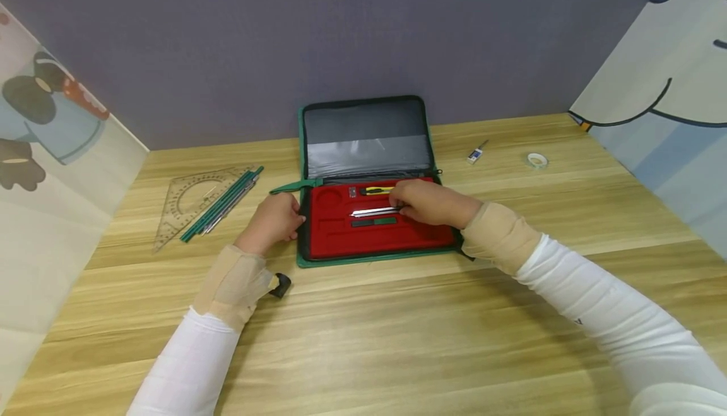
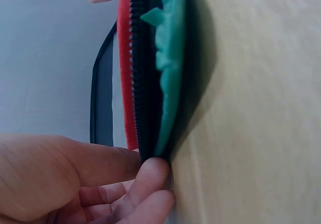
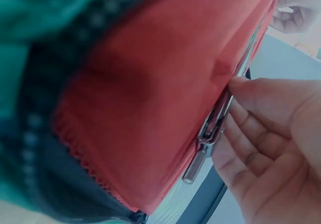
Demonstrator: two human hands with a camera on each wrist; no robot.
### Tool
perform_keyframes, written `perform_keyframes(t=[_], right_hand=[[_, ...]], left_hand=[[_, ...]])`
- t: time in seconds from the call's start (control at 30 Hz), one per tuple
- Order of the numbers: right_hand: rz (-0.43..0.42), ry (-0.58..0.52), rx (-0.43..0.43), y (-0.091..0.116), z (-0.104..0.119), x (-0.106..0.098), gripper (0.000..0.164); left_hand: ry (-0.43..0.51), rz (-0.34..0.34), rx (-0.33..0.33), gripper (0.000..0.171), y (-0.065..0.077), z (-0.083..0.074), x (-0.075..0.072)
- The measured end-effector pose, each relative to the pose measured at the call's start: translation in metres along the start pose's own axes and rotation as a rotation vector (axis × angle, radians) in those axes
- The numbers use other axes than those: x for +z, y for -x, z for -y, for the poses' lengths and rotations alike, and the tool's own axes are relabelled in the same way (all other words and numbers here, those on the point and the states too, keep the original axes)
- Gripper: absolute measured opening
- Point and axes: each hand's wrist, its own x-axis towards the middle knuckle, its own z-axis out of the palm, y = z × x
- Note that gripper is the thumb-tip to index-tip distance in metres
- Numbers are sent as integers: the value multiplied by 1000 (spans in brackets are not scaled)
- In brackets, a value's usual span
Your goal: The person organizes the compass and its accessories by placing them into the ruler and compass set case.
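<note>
A zip-up drawing-instrument case (image 1: 303, 263) lies unfolded on the table, its red felt insert (image 1: 375, 239) facing up. My left hand (image 1: 276, 219) pinches the zipped left edge of the case between thumb and fingers; the zipper teeth (image 2: 132, 58) show close by in the left wrist view. Over the insert, my right hand (image 1: 425, 201) holds a silver drawing compass (image 3: 215, 118) by its upper part, thumb on one side and fingers on the other. The compass legs point left, low over the felt. A yellow cutter knife (image 1: 375, 190) and a dark green strip (image 1: 373, 221) sit in the insert.
Left of the case lie a clear set square (image 1: 170, 214), green pencils (image 1: 218, 208) and slim metal pens (image 1: 230, 204). A small white-and-blue packet (image 1: 476, 153) and a roll of white tape (image 1: 536, 160) are at the back right. The purple wall (image 1: 363, 31) stands behind.
</note>
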Motion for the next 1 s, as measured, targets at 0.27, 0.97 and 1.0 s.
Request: perform_keyframes(t=[0.27, 0.97, 1.0], right_hand=[[-33, -26, -17, 4, -5, 0, 14], [-113, -87, 65, 37, -32, -1, 13], [-118, -87, 65, 37, -32, -1, 12]], left_hand=[[-6, 6, -13, 15, -1, 0, 0], [9, 10, -12, 19, -2, 0, 0], [10, 8, -12, 19, -2, 1, 0]])
